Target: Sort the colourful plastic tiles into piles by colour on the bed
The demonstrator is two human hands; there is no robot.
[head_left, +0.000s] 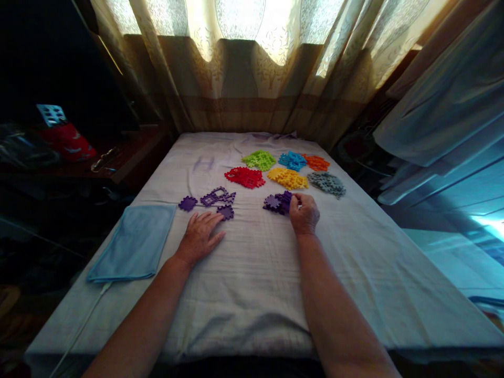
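Note:
My left hand (200, 236) lies flat on the cloth, fingers stretched out. Its fingertips reach the edge of a purple notched tile (226, 212). Beyond it lie another solid purple tile (188, 203) and several purple frame-shaped pieces (214, 196). My right hand (305, 212) is closed at the right side of a small purple pile (276, 202), thumb and forefinger pinched on a purple piece (290, 197). The fingers partly hide that piece.
Behind are piles of red (244, 177), yellow (288, 178), grey (326, 184), green (259, 160), blue (292, 160) and orange pieces (316, 162). A folded blue cloth (134, 241) with a white cord (79, 333) lies left on the white tablecloth (244, 294). Curtains (244, 79) hang behind.

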